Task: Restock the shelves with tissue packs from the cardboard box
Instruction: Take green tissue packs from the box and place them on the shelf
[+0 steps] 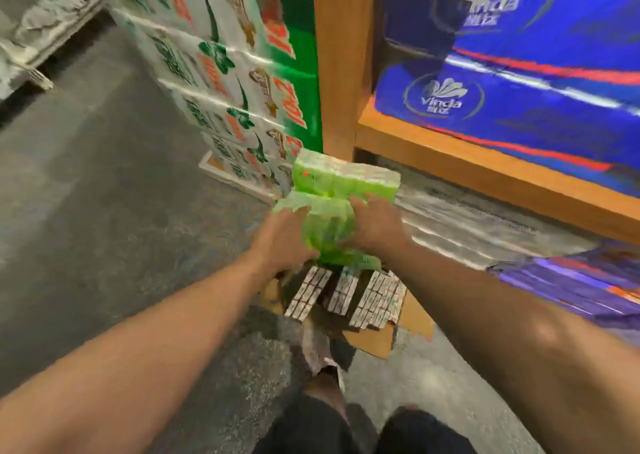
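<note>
Both hands, left (284, 239) and right (375, 223), grip a green tissue pack (341, 185) by its wrapper, lifting it from the cardboard box (374, 341) below, shelf (485, 173) at two o'clock.

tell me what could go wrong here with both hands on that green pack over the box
The left hand and right hand grip only the loose wrapper end of the green tissue pack, so the plastic might tear or slip. If it drops, it would likely land on the packs in the cardboard box below.

One head-worn camera looks steeply down, close over the floor (86, 176) and shelf (485, 173).
</note>
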A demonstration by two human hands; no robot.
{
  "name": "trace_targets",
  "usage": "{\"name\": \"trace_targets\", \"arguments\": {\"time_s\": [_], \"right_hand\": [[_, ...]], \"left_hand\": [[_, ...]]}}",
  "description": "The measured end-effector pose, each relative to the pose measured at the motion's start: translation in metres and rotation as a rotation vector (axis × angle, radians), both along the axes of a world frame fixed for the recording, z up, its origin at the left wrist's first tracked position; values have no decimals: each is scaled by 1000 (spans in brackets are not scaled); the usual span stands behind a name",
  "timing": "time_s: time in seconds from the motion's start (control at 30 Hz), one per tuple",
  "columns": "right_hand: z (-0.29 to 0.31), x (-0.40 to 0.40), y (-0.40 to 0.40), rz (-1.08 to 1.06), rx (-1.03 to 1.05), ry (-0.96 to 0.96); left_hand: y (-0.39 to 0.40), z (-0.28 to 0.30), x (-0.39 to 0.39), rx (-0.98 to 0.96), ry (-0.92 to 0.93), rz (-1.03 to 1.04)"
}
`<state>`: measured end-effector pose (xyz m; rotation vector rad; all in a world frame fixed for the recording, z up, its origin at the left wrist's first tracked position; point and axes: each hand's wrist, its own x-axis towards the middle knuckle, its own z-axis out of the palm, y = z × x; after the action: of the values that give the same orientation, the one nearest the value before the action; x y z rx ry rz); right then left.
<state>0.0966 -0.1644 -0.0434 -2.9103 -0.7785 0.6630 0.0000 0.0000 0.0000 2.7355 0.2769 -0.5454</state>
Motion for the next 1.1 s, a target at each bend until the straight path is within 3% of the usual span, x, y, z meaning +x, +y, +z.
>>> {"name": "trace_targets", "arguments": {"time_s": [0.13, 0.23, 0.47, 0.6, 0.77, 0.9, 0.97, 1.1], "right_hand": [[-36, 46, 18, -44, -150, 103], [-65, 54, 16, -58, -153, 140], [-79, 41, -1, 29, 218, 111], [-51, 77, 7, -213, 453, 175], [-62, 105, 40, -184, 270, 60], [-85, 76, 35, 19, 263, -171], [-101, 59, 28, 97, 197, -137], [-128, 44, 24, 17, -89, 21]], "left_hand": [[25, -47, 44, 3, 121, -24], [31, -83, 75, 74, 167, -93], [15, -110, 109, 50, 262, -260], [36, -102, 97, 106, 153, -206], [76, -83, 83, 251, 191, -127], [107, -80, 67, 295, 189, -66], [117, -82, 61, 303, 175, -60], [123, -88, 56, 298, 182, -53]]}}
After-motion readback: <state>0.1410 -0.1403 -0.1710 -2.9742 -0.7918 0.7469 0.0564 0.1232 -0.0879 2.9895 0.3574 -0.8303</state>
